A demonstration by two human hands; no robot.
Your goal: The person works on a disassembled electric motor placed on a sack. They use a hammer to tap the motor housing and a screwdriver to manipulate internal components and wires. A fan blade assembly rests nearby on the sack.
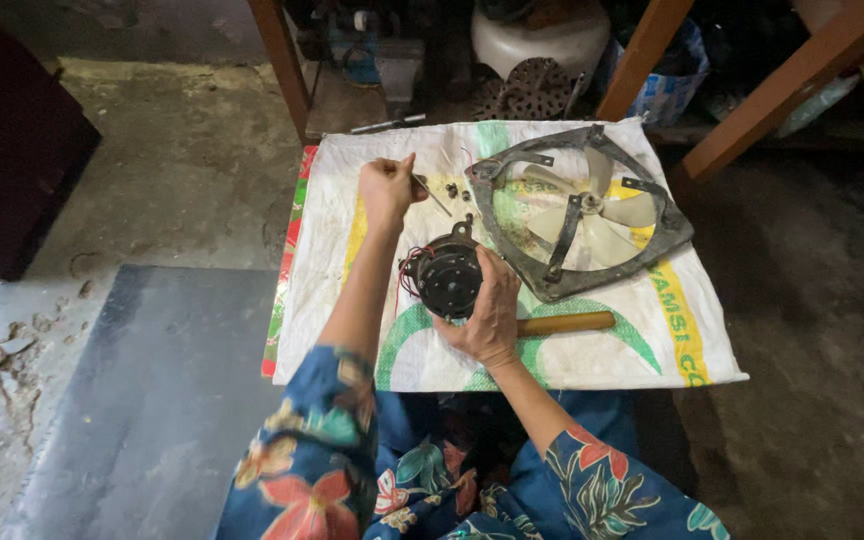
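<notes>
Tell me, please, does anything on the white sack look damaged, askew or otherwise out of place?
Yes: the fan frame lies flat with its pale blades exposed, while the dark motor sits apart from it under the right hand. Small loose parts lie scattered near the left hand.

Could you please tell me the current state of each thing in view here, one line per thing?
left hand: closed around a thin metal tool, raised over the sack.
right hand: gripping the motor.
motor: out of the frame, resting on the sack, wires showing.
fan frame: lying flat, blades inside.
wooden handle: lying flat, unheld.
woven sack: spread flat.
</notes>
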